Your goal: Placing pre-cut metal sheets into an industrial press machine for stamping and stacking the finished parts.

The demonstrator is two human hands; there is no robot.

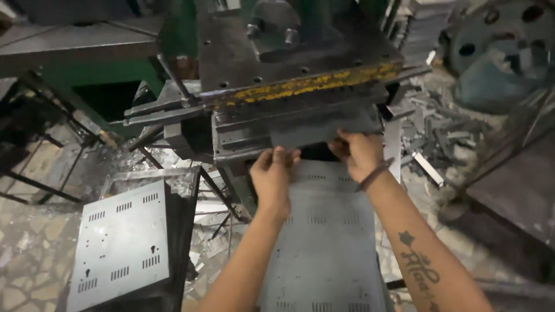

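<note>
I am holding the grey metal sheet [326, 237] in the press [300, 98], left grip [272, 176] and right grip [359, 153] closed on its far edge.

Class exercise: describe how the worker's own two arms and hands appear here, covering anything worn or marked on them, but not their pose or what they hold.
Both forearms are bare, with no sleeves or gloves showing. The left hand carries no ring or band that can be seen. The right hand has a thin dark band at the wrist, and a dark tattoo of script with a small emblem runs along the right forearm.

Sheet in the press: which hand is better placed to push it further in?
Probably right. The right hand grips the sheet's edge at the die; the left hand only touches its near corner.
</note>
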